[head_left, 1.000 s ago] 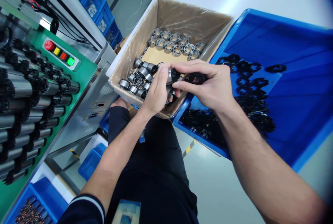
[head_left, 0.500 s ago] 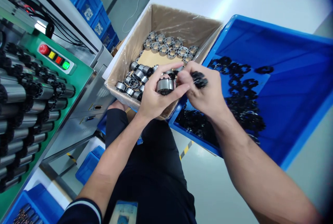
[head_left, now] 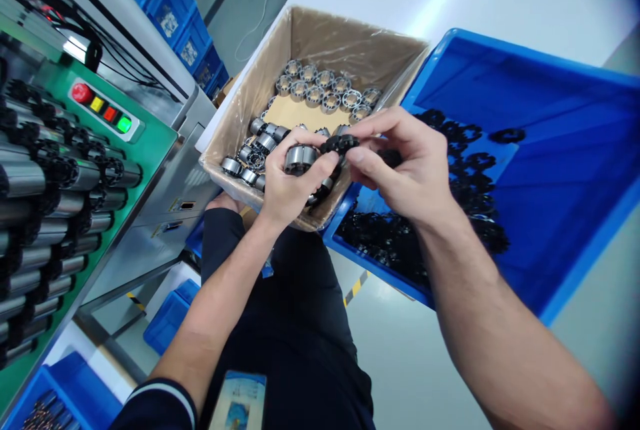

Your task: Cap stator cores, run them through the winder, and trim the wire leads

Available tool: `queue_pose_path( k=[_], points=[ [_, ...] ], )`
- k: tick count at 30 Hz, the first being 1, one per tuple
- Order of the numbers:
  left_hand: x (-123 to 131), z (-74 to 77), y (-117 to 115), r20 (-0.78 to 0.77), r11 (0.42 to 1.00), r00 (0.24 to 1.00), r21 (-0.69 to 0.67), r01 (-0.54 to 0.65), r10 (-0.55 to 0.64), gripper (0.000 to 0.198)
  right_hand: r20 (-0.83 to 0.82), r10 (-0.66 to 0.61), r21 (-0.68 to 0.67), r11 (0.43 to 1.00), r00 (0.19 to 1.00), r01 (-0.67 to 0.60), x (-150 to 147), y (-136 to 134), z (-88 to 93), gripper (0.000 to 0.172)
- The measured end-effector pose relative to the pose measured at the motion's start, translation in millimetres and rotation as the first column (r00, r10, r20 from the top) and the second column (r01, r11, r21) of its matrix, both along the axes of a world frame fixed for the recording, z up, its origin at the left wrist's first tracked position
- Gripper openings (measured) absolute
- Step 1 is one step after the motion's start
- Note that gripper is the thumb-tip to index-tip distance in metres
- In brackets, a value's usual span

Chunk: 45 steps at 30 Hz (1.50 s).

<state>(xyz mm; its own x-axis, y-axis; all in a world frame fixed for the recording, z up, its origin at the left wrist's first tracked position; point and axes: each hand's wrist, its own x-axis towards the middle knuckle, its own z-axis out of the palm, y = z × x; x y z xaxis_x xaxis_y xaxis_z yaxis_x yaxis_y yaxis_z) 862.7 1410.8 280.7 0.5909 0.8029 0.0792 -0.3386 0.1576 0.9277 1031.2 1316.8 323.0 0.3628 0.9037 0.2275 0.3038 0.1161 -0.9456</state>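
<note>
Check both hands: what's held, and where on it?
Left hand grips a silver metal cylinder around its side; right hand pinches a black toothed ring by its edge between thumb and fingers.

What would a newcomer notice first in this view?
The left hand in the middle holds a metal cylinder, and the right hand pinches a black ring. Behind them is a plastic-lined cardboard box of metal cylinders, and to the right a bright blue crate of black rings.

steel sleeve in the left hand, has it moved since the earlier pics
Yes. Judged against the cardboard box, the steel sleeve in the left hand has moved left in the view, toward the loose sleeves in the box.
</note>
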Motion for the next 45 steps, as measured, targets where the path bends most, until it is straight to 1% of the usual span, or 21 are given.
queue_pose_path(
  k=[3,4,5,7,9,10,12,14,17,19,22,25,27,29,31,33,35,39,42,44,45],
  points=[
    [-3,2.4,0,0.019,0.998,0.998,-0.037,0.057,-0.056,0.045,0.061,-0.089,0.022,0.996,0.994,0.087,-4,0,-0.5,0.022],
    [-4,4.4,1,0.039,0.993,0.995,-0.072,0.09,-0.088,0.046,0.087,-0.116,0.017,0.993,0.989,0.115,-5,0,0.0,0.023],
    [-5,6.8,3,0.066,0.983,0.99,-0.129,0.129,-0.121,0.046,0.108,-0.139,0.008,0.99,0.984,0.139,-6,0,0.6,0.025],
    [-5,12.0,7,0.124,0.94,0.977,-0.272,0.204,-0.176,0.049,0.14,-0.173,0.002,0.985,0.975,0.175,-7,1,2.1,0.028],
    [-4,15.8,10,0.133,0.901,0.973,-0.371,0.225,-0.188,0.054,0.188,-0.183,0.025,0.983,0.965,0.182,-7,1,3.4,0.027],
    [-3,16.8,10,0.114,0.897,0.976,-0.385,0.215,-0.185,0.057,0.218,-0.182,0.05,0.983,0.959,0.175,-7,2,3.6,0.024],
    [1,16.8,7,0.054,0.916,0.985,-0.363,0.172,-0.164,0.06,0.271,-0.174,0.098,0.983,0.947,0.153,-7,2,2.9,0.019],
    [4,15.3,2,0.01,0.928,0.988,-0.341,0.149,-0.154,0.063,0.282,-0.182,0.119,0.981,0.942,0.153,-8,3,0.3,0.018],
    [4,13.3,-2,-0.016,0.908,0.976,-0.371,0.195,-0.217,0.068,0.266,-0.226,0.101,0.973,0.937,0.206,-12,4,-4.9,0.018],
    [3,13.8,-2,-0.037,0.895,0.968,-0.392,0.216,-0.25,0.064,0.276,-0.237,0.069,0.971,0.931,0.227,-15,4,-7.0,0.015],
    [0,16.1,-3,-0.085,0.901,0.964,-0.384,0.201,-0.251,0.057,0.277,-0.218,0.03,0.975,0.936,0.219,-18,4,-6.6,0.012],
    [-1,15.5,-3,-0.11,0.911,0.959,-0.357,0.209,-0.263,0.06,0.236,-0.214,0.07,0.977,0.948,0.204,-19,5,-4.5,0.013],
    [0,11.7,-2,-0.085,0.912,0.955,-0.334,0.24,-0.283,0.063,0.218,-0.221,0.076,0.975,0.951,0.209,-18,6,-3.7,0.012],
    [1,6.6,-1,-0.031,0.907,0.952,-0.314,0.281,-0.306,0.068,0.189,-0.222,0.033,0.975,0.956,0.22,-18,5,-4.2,0.01],
    [2,2.3,1,0.012,0.898,0.944,-0.305,0.318,-0.33,0.07,0.116,-0.209,-0.047,0.975,0.971,0.216,-17,5,-5.7,0.011],
    [3,0.0,2,0.023,0.89,0.939,-0.311,0.334,-0.344,0.068,0.026,-0.195,-0.115,0.974,0.98,0.197,-16,5,-7.5,0.014],
    [4,-0.7,3,0.024,0.886,0.936,-0.316,0.341,-0.352,0.067,-0.019,-0.197,-0.137,0.972,0.98,0.193,-15,5,-8.9,0.015],
    [3,-0.9,3,-0.01,0.898,0.94,-0.298,0.324,-0.342,0.069,0.085,-0.235,-0.075,0.968,0.968,0.241,-19,4,-9.5,0.013],
    [2,-1.3,0,-0.027,0.911,0.943,-0.269,0.312,-0.331,0.069,0.162,-0.253,0.007,0.967,0.954,0.255,-28,6,-7.3,0.006],
    [3,-1.5,-2,-0.03,0.917,0.942,-0.241,0.318,-0.334,0.073,0.191,-0.238,0.058,0.971,0.952,0.231,-31,8,-4.9,0.005],
    [2,-1.2,-1,-0.033,0.92,0.941,-0.226,0.321,-0.336,0.073,0.208,-0.21,0.061,0.977,0.955,0.202,-28,9,-4.0,0.006]
  ],
)
